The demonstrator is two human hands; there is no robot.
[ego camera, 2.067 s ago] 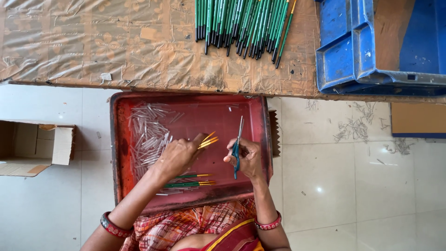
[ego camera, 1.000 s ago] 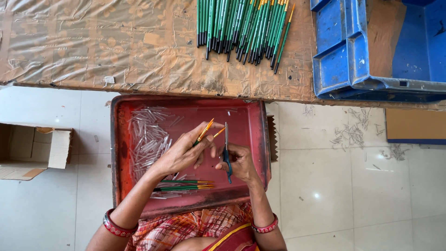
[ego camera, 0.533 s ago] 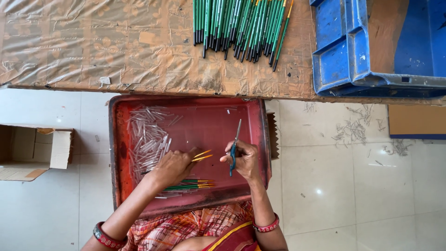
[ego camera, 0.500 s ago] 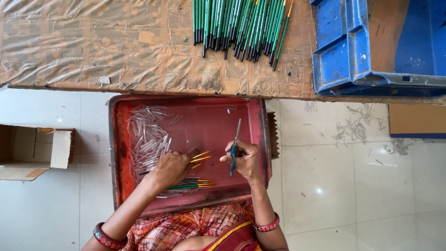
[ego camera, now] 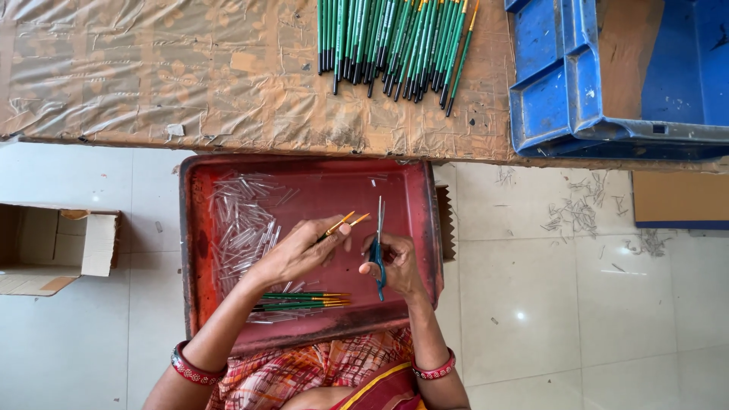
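My left hand holds a few thin green paintbrushes whose orange tips point up and right, over a red tray on my lap. In my right hand is a pair of small scissors with blue handles, blades pointing up, just right of the brush tips. A small bundle of green brushes lies in the tray near me. Clear plastic tubes are piled in the tray's left half.
A worktable covered in brown plastic carries a row of several green brushes. Blue plastic bins stand at the right. An open cardboard box sits on the tiled floor at the left. Clippings litter the floor at the right.
My left hand has lifted the brushes toward the scissors. The right hand with the scissors has shifted slightly and stays upright.
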